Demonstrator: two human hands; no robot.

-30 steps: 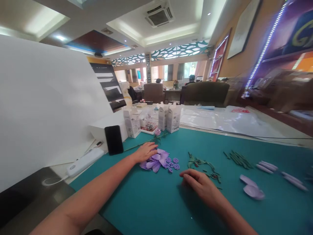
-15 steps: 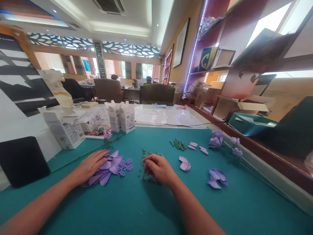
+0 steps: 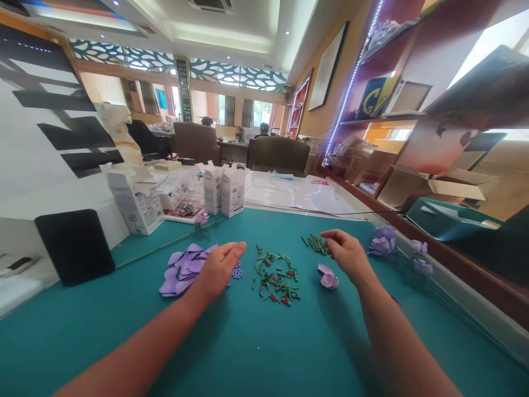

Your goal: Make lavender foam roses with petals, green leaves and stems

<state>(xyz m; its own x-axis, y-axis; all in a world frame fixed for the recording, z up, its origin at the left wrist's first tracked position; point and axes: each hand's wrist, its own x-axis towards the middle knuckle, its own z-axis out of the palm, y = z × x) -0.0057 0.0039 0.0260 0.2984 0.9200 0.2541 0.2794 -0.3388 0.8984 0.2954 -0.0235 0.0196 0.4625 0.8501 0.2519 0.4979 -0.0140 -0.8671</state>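
Note:
My left hand [image 3: 223, 267] hovers over the right edge of a pile of purple petals [image 3: 179, 273], its fingers stretched out close together. It partly covers several small purple wheel-shaped pieces [image 3: 237, 273]. In the middle of the mat lie scattered green parts [image 3: 279, 278] with a few red bits among them. My right hand [image 3: 347, 256] is at a small heap of short green sticks [image 3: 316, 243], fingers curved and apart, with nothing visible in them. Below it rest pale pink-purple petals [image 3: 328, 277].
A teal mat [image 3: 256, 342] covers the table. Finished purple flowers [image 3: 382, 241] with long stems lie on the right; one stemmed flower [image 3: 201, 219] lies at the back left. White boxes [image 3: 232, 191] and a black tablet-like slab [image 3: 75, 246] stand on the left.
My right hand has left the green parts and moved right to the green sticks. My left hand has moved off the petals towards the wheel pieces. The view has shifted.

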